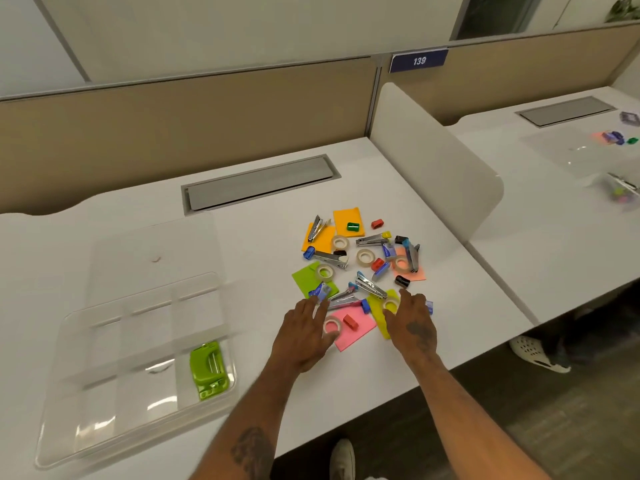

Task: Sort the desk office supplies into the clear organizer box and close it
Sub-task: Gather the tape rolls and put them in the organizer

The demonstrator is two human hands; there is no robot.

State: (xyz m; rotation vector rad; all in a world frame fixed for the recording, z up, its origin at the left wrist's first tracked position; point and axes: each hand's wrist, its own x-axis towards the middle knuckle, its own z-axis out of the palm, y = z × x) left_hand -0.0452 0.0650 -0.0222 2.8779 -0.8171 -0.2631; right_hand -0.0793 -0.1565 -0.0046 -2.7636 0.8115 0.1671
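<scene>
Two open hands, left hand (306, 332) touching tape roll (332, 326), right hand (412, 318) on yellow note (379, 311)

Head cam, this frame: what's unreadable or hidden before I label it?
- Tape roll: partly covered by left hand; grip unclear.
- Right hand hides part of the yellow-green note.
- Organizer box: near-left corner blurred, dividers faint.
- Neighbouring desk's items: too small, blurred.
</scene>
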